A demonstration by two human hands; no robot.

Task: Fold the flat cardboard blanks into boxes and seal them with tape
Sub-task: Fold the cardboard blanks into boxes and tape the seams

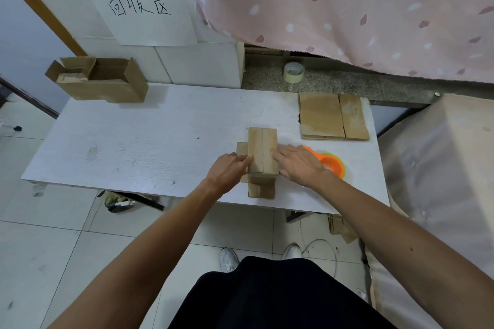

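Item: box [262, 153], near right of table [133, 141], top flaps shut, seam untaped. The left hand [228, 168] pinches its left edge; the right hand [299, 165] presses flat-fingered on its right side.

We judge it best to hold the flaps flush and the seam tight before taking the dispenser [332, 165] just beside.

Stacked blanks [331, 116]: far right.

Open carton [99, 80], far-left corner: loose cardboard inside, we think.

Spare tape roll [294, 72]: on ledge [347, 83].

A white wood-grain bench [133, 147] stands on pale floor tiles [40, 248]. Beyond the left grip [227, 168] and leftward, a white wall [187, 64] carries a handwritten paper sign [144, 8]; rightward, a pink leaf-print curtain [347, 8] hangs over a speckled stone ledge [347, 83].
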